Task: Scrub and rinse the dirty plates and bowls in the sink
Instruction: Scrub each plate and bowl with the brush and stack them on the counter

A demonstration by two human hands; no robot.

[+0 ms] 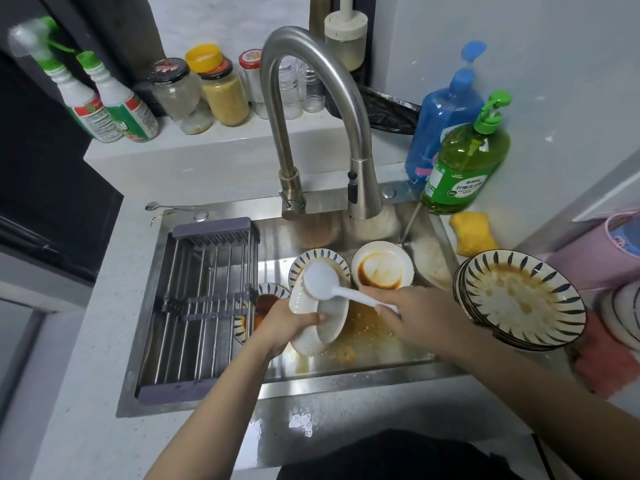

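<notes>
Head view: the left hand [287, 323] curls round the rim of a white ribbed ceramic bowl [317, 327], held tilted over the stainless steel sink [363, 372]. The right hand [412, 313] grips the handle of a white plastic round-headed scrub brush [322, 280], its head on the bowl's upper edge. Three more dirty dishes lie in the sink: two blue-striped plates [311, 259] and one sauce-stained white bowl [382, 266]. One stack of blue-striped dirty plates [523, 299] sits on the worktop [86, 410], right of the sink.
</notes>
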